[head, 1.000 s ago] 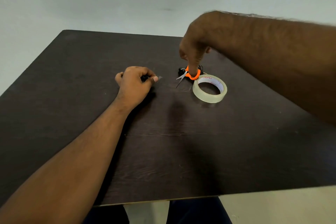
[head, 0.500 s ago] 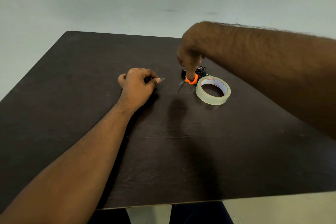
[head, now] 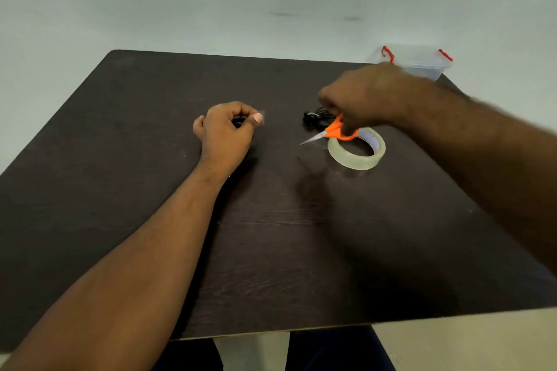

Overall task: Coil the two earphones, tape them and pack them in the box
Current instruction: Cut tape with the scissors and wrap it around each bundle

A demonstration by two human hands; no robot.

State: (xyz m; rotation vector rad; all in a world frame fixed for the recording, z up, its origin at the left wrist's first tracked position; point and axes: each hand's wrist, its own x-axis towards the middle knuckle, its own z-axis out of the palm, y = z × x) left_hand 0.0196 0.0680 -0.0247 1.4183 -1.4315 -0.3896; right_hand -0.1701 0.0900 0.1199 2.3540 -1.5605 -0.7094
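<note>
Risk: cut tape piece [head: 261, 117] folding onto itself before reaching the coil, pinched only by left hand [head: 224, 129] around a coiled earphone [head: 238, 122], left of the tape roll [head: 356, 149]. Right hand [head: 358, 105], curled around orange scissors [head: 336, 132], now lower over the roll than earlier. Second earphone [head: 313, 120] beyond the roll; box [head: 414, 62] (lid on) far behind.

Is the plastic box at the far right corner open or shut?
Shut, it seems: the plastic box has its lid on, though its red clips are blurred.

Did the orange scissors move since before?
Yes. The right hand tipped the scissors flatter, over the tape roll's rim, blades pointing left.
</note>
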